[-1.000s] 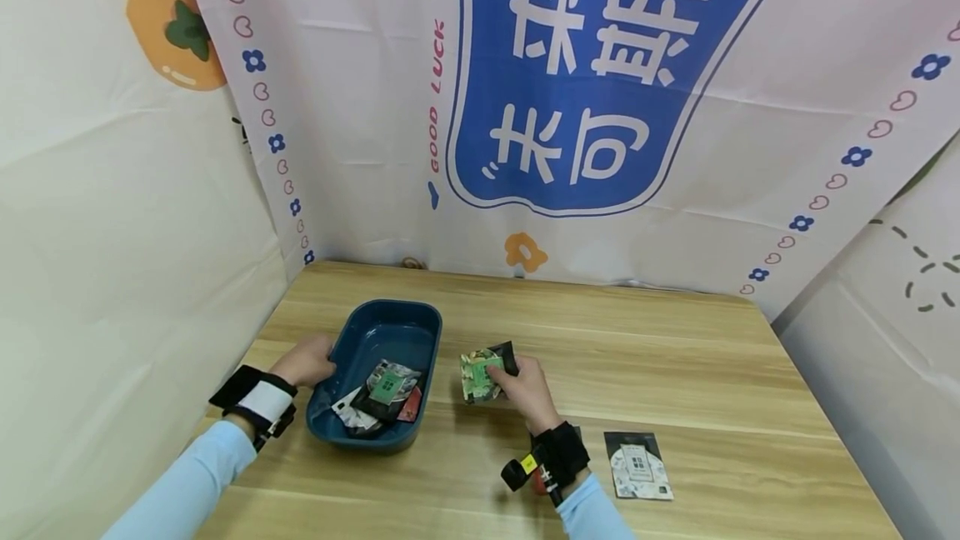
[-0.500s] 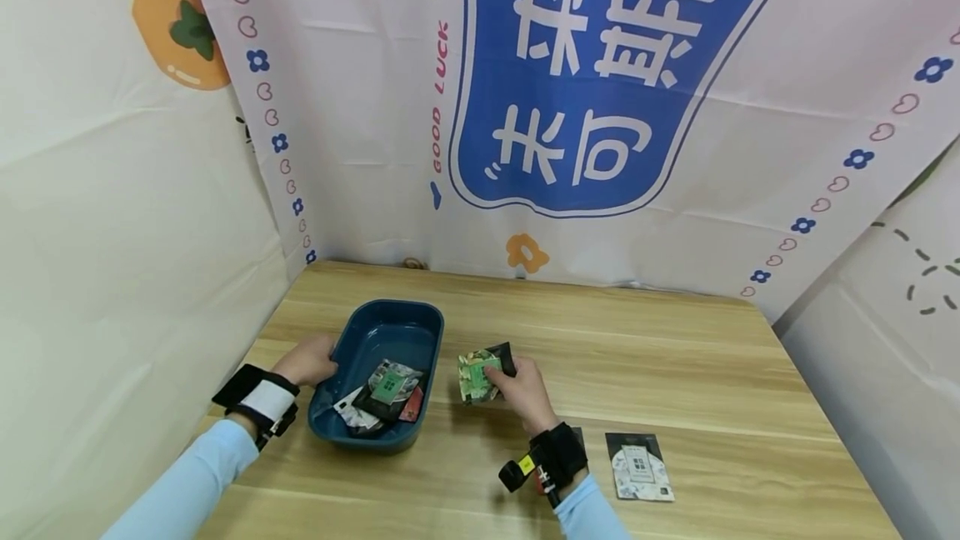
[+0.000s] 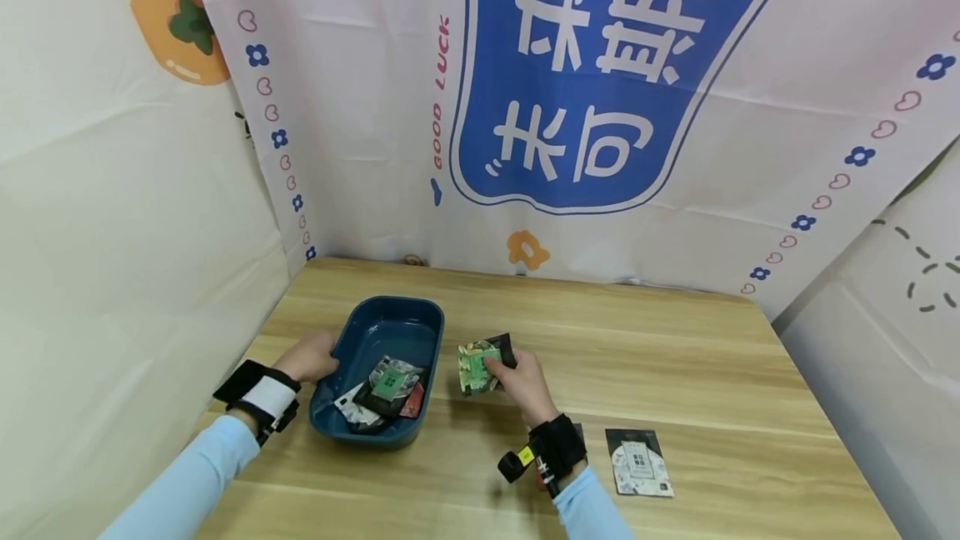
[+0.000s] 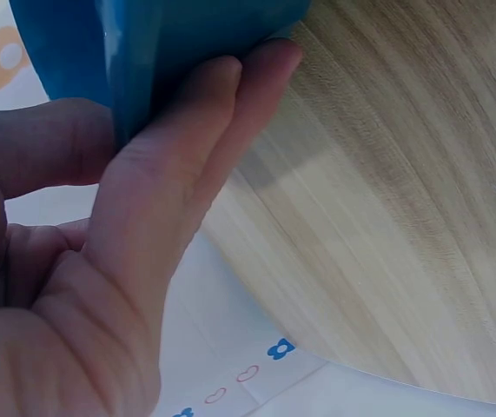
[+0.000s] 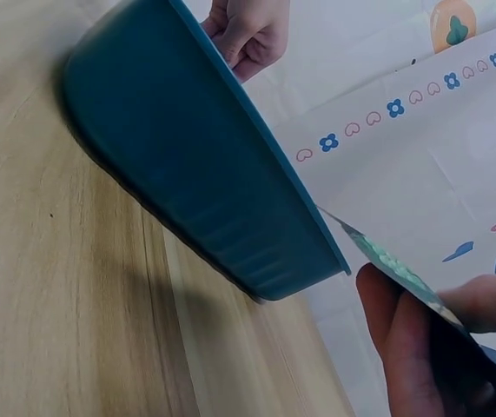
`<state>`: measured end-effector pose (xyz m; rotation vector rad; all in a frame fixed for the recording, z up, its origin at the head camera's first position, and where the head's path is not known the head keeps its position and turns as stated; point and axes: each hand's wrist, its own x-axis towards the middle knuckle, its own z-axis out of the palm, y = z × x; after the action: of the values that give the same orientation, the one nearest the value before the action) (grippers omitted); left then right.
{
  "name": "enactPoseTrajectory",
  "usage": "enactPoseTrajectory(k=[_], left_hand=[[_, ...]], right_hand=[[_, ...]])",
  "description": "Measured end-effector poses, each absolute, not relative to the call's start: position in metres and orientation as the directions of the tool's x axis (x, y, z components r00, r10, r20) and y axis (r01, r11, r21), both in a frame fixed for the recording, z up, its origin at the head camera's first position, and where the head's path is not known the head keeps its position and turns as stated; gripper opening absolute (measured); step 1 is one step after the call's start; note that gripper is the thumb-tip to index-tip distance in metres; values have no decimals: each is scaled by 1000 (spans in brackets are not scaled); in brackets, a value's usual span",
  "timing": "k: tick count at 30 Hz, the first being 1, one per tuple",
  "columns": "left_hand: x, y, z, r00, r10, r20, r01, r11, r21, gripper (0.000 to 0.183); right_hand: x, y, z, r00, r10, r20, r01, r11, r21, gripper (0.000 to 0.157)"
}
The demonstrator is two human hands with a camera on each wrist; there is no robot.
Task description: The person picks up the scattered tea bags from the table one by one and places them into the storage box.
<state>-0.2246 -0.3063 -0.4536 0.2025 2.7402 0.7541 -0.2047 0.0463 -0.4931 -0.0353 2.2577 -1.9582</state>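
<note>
A dark blue plastic bin (image 3: 431, 348) stands on the left of the table with several packets inside, a black one with a green label (image 3: 388, 386) on top. My left hand (image 3: 309, 358) pinches the bin's left wall; in the left wrist view its thumb is on one side of the blue wall (image 4: 130, 69) and fingers on the other. Right of the bin, my right hand (image 3: 525, 382) holds a flat green-and-black packet (image 3: 474, 369) above the table, thumb on its face. The right wrist view shows this packet (image 5: 395, 269) edge-on near the bin's rim.
A black-and-white packet (image 3: 639, 463) lies flat on the table at the right. Partly hidden under my right wrist is another packet (image 3: 542, 482) with some red on it. The wooden table (image 3: 675, 365) ends at a printed cloth (image 3: 375, 190) behind and at the sides.
Both hands stay almost where they were, left on the bin and right with the green packet. Only a slight shift of the whole head view shows.
</note>
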Motion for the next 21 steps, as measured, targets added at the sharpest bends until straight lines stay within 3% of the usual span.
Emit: enactPoseTrajectory(k=[21], left_hand=[[-226,-305,-453,-946,201,-253,51,865,499,24]], right_hand=[[-211,37,-488,-990,-113,-82,65,142,-988,27]])
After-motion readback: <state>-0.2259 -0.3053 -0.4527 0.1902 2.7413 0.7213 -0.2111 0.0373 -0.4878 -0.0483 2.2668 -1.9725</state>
